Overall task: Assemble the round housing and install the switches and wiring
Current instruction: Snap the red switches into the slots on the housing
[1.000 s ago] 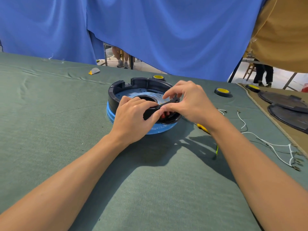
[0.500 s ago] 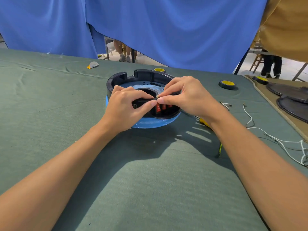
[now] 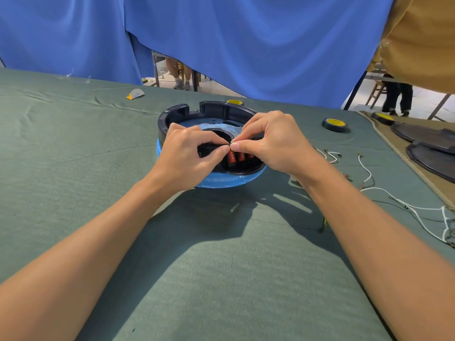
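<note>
Housing [image 3: 211, 108], round, black on blue base, mid-table on green cloth [image 3: 73, 148], left hand [image 3: 187, 153] and right hand [image 3: 275, 143] meeting fingertip to fingertip over red switches [image 3: 240, 157] at near rim, both pinching small part [image 3: 231, 143], too tiny to identify, white wires [image 3: 367, 170] loose at right

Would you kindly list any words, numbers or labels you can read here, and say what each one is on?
No text can be read.
On the red switches: faint marks, too small to read.
On the tape roll: yellow label, too blurred to read.
</note>
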Demonstrator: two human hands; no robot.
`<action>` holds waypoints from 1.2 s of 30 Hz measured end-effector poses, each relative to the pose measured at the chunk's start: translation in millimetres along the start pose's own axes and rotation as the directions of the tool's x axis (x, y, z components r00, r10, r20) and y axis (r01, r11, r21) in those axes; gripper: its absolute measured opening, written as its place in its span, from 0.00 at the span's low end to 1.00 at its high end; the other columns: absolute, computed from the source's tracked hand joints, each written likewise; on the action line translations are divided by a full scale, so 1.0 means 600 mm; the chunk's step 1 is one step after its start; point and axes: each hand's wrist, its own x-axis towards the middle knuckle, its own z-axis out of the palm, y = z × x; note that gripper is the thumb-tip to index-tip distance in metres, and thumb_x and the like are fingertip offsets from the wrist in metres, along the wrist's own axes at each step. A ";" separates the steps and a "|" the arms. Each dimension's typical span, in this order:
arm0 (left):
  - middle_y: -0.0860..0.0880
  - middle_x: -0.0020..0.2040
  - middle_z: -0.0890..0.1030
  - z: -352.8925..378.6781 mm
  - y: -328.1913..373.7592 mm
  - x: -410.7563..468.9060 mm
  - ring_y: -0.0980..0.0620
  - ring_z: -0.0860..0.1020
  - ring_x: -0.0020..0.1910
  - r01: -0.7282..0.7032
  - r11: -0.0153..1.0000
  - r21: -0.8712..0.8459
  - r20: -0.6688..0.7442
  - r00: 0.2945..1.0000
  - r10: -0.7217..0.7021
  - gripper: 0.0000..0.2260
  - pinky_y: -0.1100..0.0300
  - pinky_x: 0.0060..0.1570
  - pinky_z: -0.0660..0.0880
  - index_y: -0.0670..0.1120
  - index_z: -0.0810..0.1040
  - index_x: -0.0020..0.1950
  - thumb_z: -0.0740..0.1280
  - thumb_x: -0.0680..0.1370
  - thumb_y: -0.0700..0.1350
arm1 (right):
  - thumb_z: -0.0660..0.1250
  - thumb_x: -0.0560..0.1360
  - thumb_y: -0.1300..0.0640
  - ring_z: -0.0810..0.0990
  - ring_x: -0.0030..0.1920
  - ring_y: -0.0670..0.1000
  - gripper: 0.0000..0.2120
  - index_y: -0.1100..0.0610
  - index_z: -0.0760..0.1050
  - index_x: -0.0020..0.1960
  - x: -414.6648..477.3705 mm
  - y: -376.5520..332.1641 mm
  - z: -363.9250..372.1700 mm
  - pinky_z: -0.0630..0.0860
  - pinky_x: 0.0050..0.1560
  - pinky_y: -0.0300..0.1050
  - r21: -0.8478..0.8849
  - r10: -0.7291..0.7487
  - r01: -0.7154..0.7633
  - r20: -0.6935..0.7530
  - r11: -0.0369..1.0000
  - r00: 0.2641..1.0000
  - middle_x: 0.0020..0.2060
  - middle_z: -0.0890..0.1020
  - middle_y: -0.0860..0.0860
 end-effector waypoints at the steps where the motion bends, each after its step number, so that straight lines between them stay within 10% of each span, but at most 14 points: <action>1: 0.69 0.37 0.73 0.000 -0.001 0.000 0.64 0.72 0.36 -0.002 1.000 0.000 0.000 1.000 0.002 0.10 0.56 0.50 0.59 0.49 0.86 0.49 0.67 0.75 0.50 | 0.76 0.69 0.51 0.79 0.49 0.51 0.03 0.49 0.86 0.42 0.000 0.000 0.001 0.76 0.52 0.53 -0.008 0.003 -0.003 -0.006 1.000 1.000 0.42 0.83 0.48; 11: 0.58 0.41 0.74 0.006 0.002 -0.016 0.52 0.74 0.42 -0.035 0.974 0.225 0.033 0.999 0.028 0.19 0.55 0.50 0.62 0.46 0.81 0.51 0.70 0.70 0.58 | 0.74 0.72 0.55 0.78 0.47 0.46 0.04 0.52 0.86 0.47 -0.004 0.007 -0.007 0.69 0.47 0.38 -0.009 -0.028 0.029 0.053 1.000 0.998 0.45 0.82 0.48; 36: 0.66 0.38 0.68 0.011 0.008 -0.015 0.53 0.72 0.44 0.040 0.986 0.159 0.046 0.998 -0.048 0.14 0.57 0.50 0.57 0.47 0.79 0.51 0.66 0.69 0.52 | 0.74 0.71 0.52 0.75 0.52 0.49 0.07 0.51 0.85 0.48 -0.005 0.005 -0.006 0.71 0.55 0.45 -0.059 -0.054 0.057 0.056 0.997 0.997 0.47 0.81 0.47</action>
